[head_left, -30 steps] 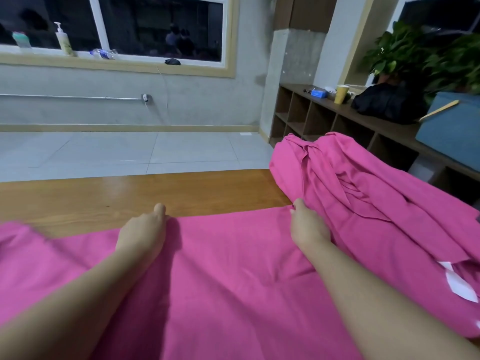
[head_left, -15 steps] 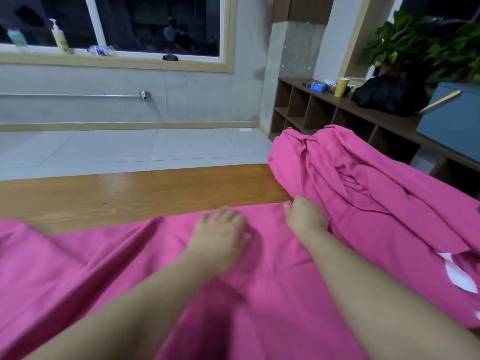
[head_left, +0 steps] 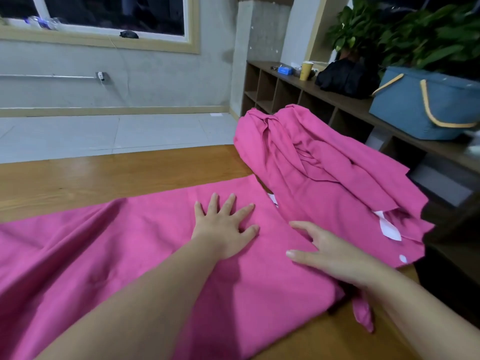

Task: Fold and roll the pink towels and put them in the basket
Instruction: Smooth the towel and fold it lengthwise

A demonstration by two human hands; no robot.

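A pink towel (head_left: 124, 245) lies spread flat across the wooden table (head_left: 104, 178). My left hand (head_left: 223, 227) presses flat on it near its right end, fingers apart. My right hand (head_left: 330, 253) rests open on the towel's right edge, just beside the left hand, holding nothing. A pile of more pink towels (head_left: 327, 172) with white labels lies crumpled on the table's right side, touching the spread towel. A blue basket (head_left: 420, 105) with yellow handles stands on the low shelf at the right.
A brown cubby shelf (head_left: 285, 94) runs along the right wall, carrying a yellow cup (head_left: 306, 70), a black bag (head_left: 345, 79) and potted plants (head_left: 405, 35). Grey floor tiles and a window wall lie beyond the table's far edge.
My left hand slid right across the towel from its left part to beside my right hand and spread flat. My right hand drew back toward me along the right edge. The view shifted right.
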